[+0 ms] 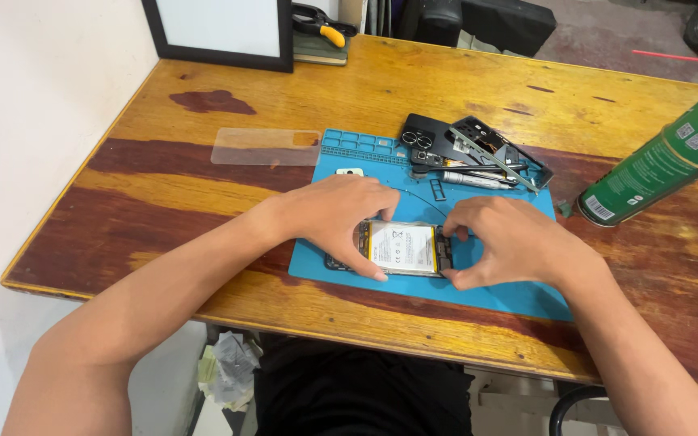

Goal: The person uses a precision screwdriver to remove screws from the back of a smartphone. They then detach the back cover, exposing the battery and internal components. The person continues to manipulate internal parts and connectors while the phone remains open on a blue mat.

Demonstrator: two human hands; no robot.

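Lying flat on the blue mat point(510, 295), the opened phone point(401, 249) has its long axis running left to right across the view, its back off and the pale battery point(401, 245) facing up. Left hand point(341, 214) covers the phone's left end, fingers curled over the edge and thumb pressed at the near corner. Right hand point(510, 242) clasps the right end, fingertips on the far edge, thumb under the near one. Both hands grip the phone. It sits near the mat's front edge, close to the table point(163, 202) lip. Behind it, on the mat's far right corner, a heap of dark phone parts point(470, 149) and a screwdriver point(478, 179). Bare mat shows right of the phone. A green spray can point(664, 157) lies tilted on the wood to the right; a clear plastic sheet point(264, 147) lies left of the mat.
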